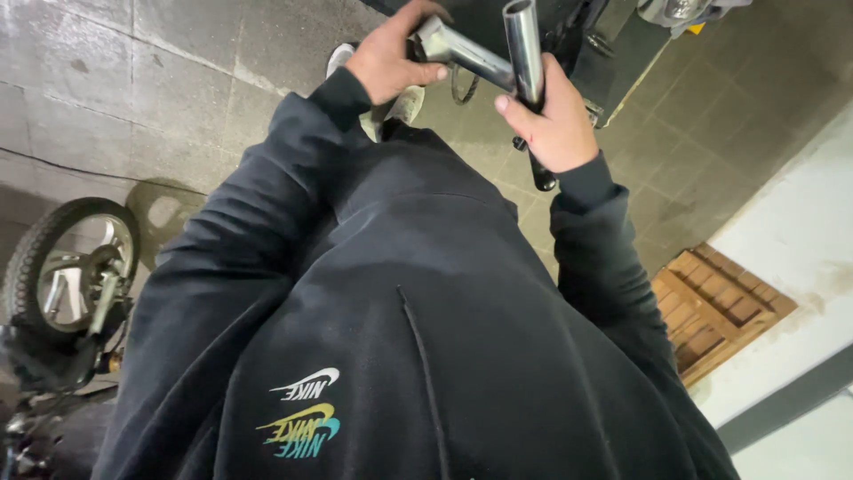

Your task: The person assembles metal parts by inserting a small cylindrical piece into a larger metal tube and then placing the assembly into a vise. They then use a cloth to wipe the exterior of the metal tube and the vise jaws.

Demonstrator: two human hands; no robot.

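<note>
**One head camera, aimed steeply down**

The scene was taken from a single head-worn view, pointed almost straight down the wearer's own dark sweatshirt (400, 293). The torso was caught very close, filling the frame; the tiled floor (124, 80) was seen farther off. No second view was supplied.

We stand on a floor (107, 80) of large grey concrete slabs, stained and seamed, dull under flat light. To our left a spoked bicycle wheel (71, 267) with a knobby tyre leans over it. On the right a white wall (800, 231) with a dark baseboard (791, 400) meets a small wooden pallet (720, 311) on tiled ground.
</note>
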